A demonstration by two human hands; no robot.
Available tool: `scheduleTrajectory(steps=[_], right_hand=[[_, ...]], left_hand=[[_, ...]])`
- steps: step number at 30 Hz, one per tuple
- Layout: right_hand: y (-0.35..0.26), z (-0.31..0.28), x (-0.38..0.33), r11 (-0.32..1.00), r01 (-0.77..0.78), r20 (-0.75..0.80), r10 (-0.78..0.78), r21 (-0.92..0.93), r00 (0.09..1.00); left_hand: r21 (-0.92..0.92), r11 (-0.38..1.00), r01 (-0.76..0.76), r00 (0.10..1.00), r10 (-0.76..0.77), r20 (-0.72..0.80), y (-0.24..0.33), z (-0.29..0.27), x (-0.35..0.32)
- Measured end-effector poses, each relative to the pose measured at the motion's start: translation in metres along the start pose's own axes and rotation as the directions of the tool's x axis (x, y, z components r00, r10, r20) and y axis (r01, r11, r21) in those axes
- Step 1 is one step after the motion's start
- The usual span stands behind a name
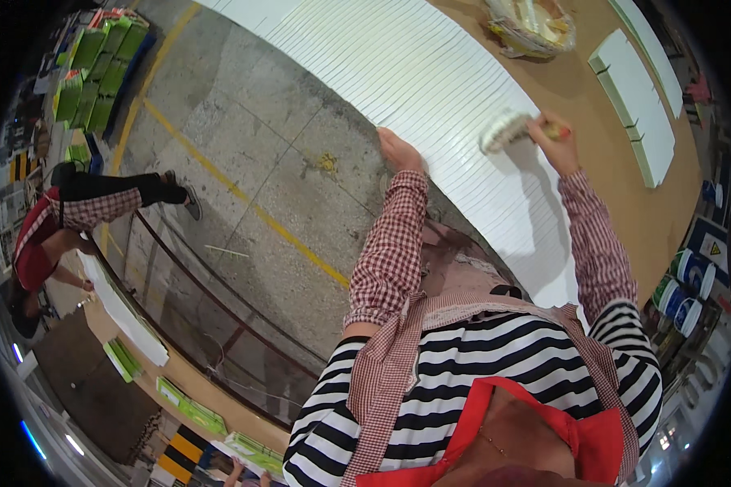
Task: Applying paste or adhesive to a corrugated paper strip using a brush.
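Fingers (554, 130) of the right hand (557, 144) wrapped tight round a brush handle, the pale brush head (502, 130) pressed flat on the row of white slats (430, 89). Left hand (400, 150) resting flat at the near edge of the same slats, fingers hidden, grip impossible to tell. Slats lying side by side on the brown table (609, 187). Probably mid-stroke, coating or wiping the white surface. Next move likely calling for an even sweep across the slats, steady pressure, left hand bracing.
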State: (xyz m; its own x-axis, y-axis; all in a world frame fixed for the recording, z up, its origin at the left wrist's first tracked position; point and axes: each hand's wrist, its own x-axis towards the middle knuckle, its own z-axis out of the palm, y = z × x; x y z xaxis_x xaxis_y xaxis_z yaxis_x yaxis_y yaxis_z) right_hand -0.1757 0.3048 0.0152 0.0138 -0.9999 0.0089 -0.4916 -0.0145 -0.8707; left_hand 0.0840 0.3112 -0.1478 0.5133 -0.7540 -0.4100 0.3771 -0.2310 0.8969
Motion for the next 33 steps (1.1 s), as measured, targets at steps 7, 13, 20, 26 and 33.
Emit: scheduleTrajectory(steps=[7, 13, 20, 26, 33], right_hand=[[-0.081, 0.073, 0.043, 0.978, 0.209, 0.008, -0.21, 0.014, 0.978], [-0.072, 0.118, 0.067, 0.878, 0.455, 0.122, -0.441, -0.148, 0.889], [-0.072, 0.085, 0.024, 0.871, 0.464, 0.232, -0.423, -0.162, 0.876], [-0.077, 0.128, 0.077, 0.751, 0.652, 0.106, -0.644, -0.105, 0.758], [-0.061, 0.08, 0.006, 0.865, 0.473, 0.254, -0.426, -0.166, 0.868]], left_hand=[[0.016, 1.0, -0.013, 0.998, 0.014, -0.06, 0.013, 0.003, -0.008], [0.095, 0.991, 0.097, 0.995, -0.098, 0.014, 0.032, 0.006, -0.016], [0.107, 0.99, 0.09, 0.996, -0.086, -0.039, 0.027, -0.003, -0.014], [0.089, 0.995, 0.04, 0.999, -0.038, -0.025, 0.022, 0.01, -0.015], [0.09, 0.995, 0.038, 0.998, -0.032, -0.058, 0.019, -0.001, -0.012]])
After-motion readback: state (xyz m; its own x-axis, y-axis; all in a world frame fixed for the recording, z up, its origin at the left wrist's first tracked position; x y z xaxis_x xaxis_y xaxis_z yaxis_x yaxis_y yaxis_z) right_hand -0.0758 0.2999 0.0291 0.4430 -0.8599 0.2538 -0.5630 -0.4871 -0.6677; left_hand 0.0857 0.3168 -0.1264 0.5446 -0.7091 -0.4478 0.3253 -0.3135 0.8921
